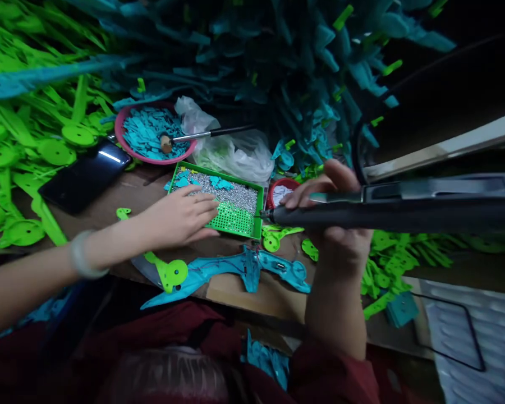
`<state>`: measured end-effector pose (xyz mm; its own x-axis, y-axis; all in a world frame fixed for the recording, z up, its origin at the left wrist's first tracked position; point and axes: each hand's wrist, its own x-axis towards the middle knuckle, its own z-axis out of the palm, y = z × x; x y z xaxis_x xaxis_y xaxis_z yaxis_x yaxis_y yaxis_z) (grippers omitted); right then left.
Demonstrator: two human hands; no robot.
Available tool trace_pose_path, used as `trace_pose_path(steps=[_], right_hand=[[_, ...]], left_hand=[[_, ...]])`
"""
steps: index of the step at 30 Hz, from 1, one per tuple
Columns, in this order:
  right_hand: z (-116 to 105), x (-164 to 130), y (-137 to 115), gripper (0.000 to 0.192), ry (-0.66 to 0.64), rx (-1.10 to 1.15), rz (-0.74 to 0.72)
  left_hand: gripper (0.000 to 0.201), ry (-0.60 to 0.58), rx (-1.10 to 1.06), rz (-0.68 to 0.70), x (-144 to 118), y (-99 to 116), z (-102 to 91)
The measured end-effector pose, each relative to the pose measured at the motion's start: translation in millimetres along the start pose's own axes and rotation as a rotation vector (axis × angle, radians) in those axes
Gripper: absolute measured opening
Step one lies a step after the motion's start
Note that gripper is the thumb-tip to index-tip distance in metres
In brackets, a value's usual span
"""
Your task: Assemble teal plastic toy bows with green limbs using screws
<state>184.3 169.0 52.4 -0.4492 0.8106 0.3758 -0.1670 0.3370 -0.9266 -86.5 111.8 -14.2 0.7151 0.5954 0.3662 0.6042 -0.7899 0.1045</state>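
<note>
fingers: left fingers [204, 206] spread loose on the screws [231, 193]; right hand [336, 224] wrapped around the driver [362, 216]
tip: pinch one screw, keep the driver level centre frame

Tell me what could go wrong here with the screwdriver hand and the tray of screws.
1. The left hand rests on the green tray of loose screws; a nudge could scatter them over the table.
2. The power screwdriver in the right hand points its tip towards the tray edge, near the left fingers, so a slip might jab them.

two hands [180, 216], one green tray [219, 205], one pink bowl [122, 137], one phone [84, 177]
</note>
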Motion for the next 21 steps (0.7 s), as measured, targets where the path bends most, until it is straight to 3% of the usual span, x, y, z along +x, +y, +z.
trace_pose_path(steps=[4, 8, 11, 16, 21], right_hand=[[29, 17, 31, 0.035, -0.011, 0.12, -0.003], [60, 17, 78, 0.024, 0.363, 0.142, -0.046], [74, 9, 97, 0.022, 0.505, 0.067, -0.089], [77, 3, 101, 0.023, 0.505, 0.004, -0.085], [77, 5, 106, 0.021, 0.49, 0.02, -0.081]], left_hand=[[0.037, 0.257, -0.163, 0.01, -84, 47, -17.3], [0.038, 0.159, -0.144, 0.032, -142, 67, 6.0], [0.032, 0.091, -0.077, -0.027, -146, 67, 24.7], [0.037, 0.121, -0.023, -0.007, -126, 70, 32.8], [0.042, 0.142, -0.027, -0.086, -121, 82, 39.3]])
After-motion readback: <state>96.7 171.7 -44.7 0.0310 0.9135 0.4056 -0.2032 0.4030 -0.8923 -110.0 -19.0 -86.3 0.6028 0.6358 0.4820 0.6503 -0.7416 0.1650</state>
